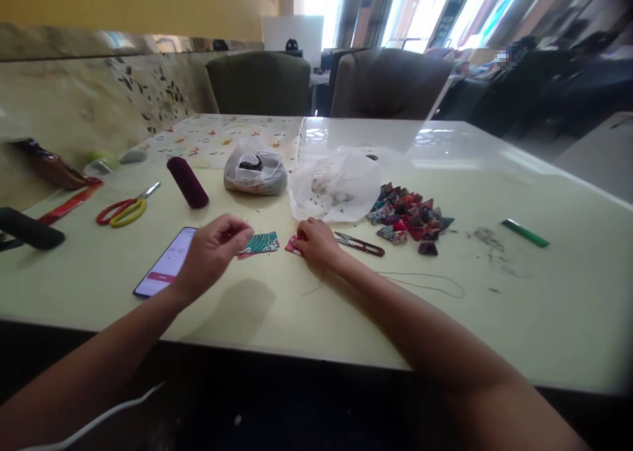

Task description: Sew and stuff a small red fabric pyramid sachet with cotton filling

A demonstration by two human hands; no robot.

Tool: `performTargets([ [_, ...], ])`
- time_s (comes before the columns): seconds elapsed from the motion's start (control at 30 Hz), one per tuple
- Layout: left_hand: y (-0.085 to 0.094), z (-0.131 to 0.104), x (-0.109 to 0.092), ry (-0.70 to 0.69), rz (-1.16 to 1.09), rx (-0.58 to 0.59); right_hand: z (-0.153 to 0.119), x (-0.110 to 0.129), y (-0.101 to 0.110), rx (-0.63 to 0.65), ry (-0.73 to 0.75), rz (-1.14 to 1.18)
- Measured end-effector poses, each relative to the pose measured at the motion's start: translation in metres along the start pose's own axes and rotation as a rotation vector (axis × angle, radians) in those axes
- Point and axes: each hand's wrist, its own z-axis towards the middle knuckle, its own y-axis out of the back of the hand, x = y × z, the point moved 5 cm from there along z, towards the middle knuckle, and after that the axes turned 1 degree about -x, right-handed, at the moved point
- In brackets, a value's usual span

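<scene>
My left hand is held over the table with thumb and fingertips pinched together; whether anything is between them is too small to make out. Just beside those fingertips lies a teal patterned fabric piece, with pink cloth showing under its edge. My right hand rests on the table, its fingers closed on a small pink fabric piece, mostly hidden by them. Thread snips lie right of that hand. A needle and a loop of thread are on the table nearer me.
A phone lies under my left wrist. Scissors, a maroon cylinder and a filled plastic bag stand beyond. Right are a white bag, a heap of folded fabric pieces and a green-handled tool.
</scene>
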Motion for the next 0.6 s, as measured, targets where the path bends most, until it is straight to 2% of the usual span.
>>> performTargets([
  [0.1,0.029,0.001,-0.007,0.038,-0.018,-0.153,-0.001,-0.001,0.001,0.007,-0.039,0.042],
  [0.17,0.042,0.000,-0.005,0.062,-0.025,-0.203,0.000,-0.002,0.000,0.021,-0.069,0.076],
  [0.23,0.045,-0.002,0.003,0.097,-0.029,-0.194,0.002,-0.002,-0.001,0.047,-0.079,0.109],
  [0.33,0.036,-0.006,0.013,0.158,-0.066,-0.123,0.003,-0.003,-0.002,0.086,-0.069,0.143],
  [0.4,0.034,-0.008,0.012,0.182,-0.119,-0.122,0.004,-0.005,-0.001,0.091,-0.069,0.150],
  [0.47,0.041,-0.009,0.001,0.167,-0.176,-0.195,0.003,-0.006,-0.001,0.085,-0.075,0.151],
  [0.6,0.077,-0.015,-0.039,0.006,-0.271,-0.400,0.002,-0.006,0.001,0.069,-0.069,0.146],
])
